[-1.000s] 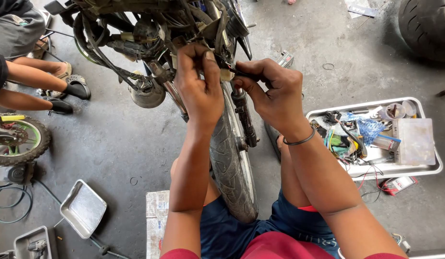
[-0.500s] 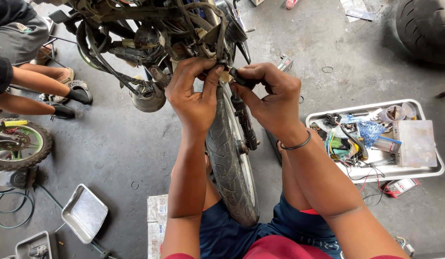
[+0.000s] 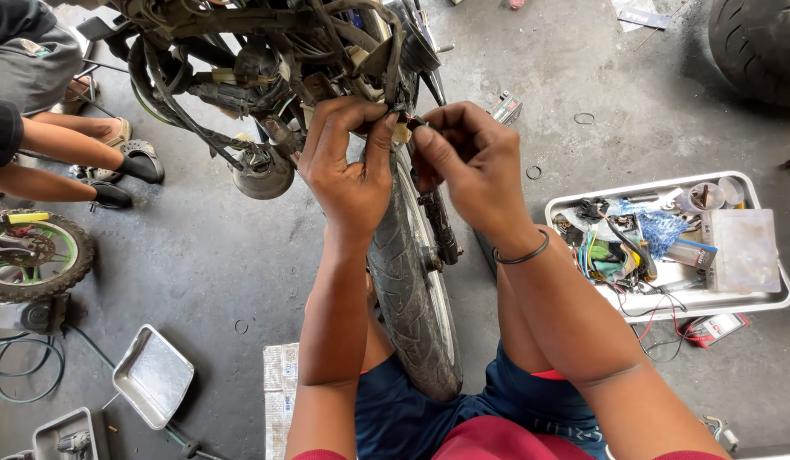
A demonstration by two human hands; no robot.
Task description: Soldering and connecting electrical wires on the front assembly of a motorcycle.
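- Grey concrete floor [image 3: 224, 255] — motorcycle front wheel [image 3: 412, 281] seen between knees.
- Connector [image 3: 402, 132] pinched by left hand [image 3: 348, 166] and right hand [image 3: 467, 158].
- Parts tray [image 3: 778, 298] at right.

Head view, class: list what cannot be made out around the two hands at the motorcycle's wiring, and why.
- Small connector: mostly covered by fingertips of left hand and right hand; its type is unclear.
- Motorcycle: cut off by the top edge.
- Front tyre: its lower end is hidden behind the person's legs.
- Parts tray: contents too small and tangled to identify.
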